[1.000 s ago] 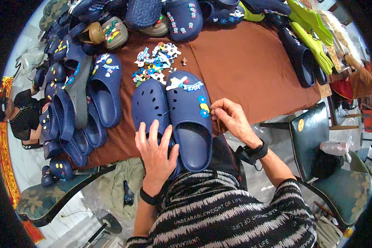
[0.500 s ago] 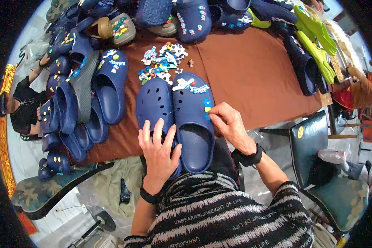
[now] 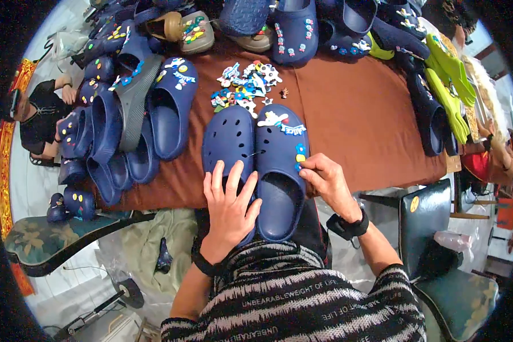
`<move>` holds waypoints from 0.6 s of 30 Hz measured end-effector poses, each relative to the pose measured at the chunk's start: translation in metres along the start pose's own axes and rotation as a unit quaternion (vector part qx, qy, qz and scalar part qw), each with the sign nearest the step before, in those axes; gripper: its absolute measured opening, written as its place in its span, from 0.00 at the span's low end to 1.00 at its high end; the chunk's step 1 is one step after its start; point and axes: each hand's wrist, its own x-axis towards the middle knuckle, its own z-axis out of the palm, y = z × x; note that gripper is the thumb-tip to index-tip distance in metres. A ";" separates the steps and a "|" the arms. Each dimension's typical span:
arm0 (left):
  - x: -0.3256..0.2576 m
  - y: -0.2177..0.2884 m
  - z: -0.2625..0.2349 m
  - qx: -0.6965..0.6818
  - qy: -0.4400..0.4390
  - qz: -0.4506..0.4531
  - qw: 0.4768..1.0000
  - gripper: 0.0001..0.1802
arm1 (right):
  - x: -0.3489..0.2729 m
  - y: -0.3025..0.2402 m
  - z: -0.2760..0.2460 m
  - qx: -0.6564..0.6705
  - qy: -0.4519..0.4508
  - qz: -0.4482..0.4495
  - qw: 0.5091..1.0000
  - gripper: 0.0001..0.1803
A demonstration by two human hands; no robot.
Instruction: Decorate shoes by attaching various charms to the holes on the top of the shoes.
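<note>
Right hand: thumb and fingertips drawn together in a narrow pinch at the outer side of the right clog, beside a lower blue flower charm; whether the charm sits between the fingertips cannot be told. Black band at the wrist.

Left hand: fingers spread wide, laid palm down over the left clog at its opening, thumb toward the right clog. Black band at this wrist also.

Right clog: navy, toe pointing away from the person, heel past the near table edge. Dressed with a white figure charm with banner near the toe; on the outer side, an upper blue flower charm and a yellow charm, the lower blue flower next in line.

Left clog: navy, perforated, lying alongside the right clog and parallel to it.

Charm pile: mixed white, blue, yellow and red pieces, just beyond the toes. One small brown charm to its right.

Brown cloth: covers the table beneath.

Outer stock: navy clogs stacked at left, one grey sole outward; olive clog with charms at upper left; lime-green clogs at far right.

Surroundings: dark chair at right; patterned seat at left; another person in black beyond the stack.
</note>
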 end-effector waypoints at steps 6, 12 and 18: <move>-0.001 0.002 -0.001 -0.002 -0.002 -0.004 1.000 0.30 | -0.003 0.000 0.021 -0.076 0.090 -0.035 0.992 0.10; 0.001 0.002 0.000 0.008 -0.001 0.005 1.000 0.31 | -0.005 -0.008 0.023 -0.104 0.087 -0.027 0.990 0.09; 0.001 0.003 0.001 0.013 0.005 0.006 1.000 0.31 | -0.014 0.005 0.003 -0.039 0.032 -0.079 0.996 0.11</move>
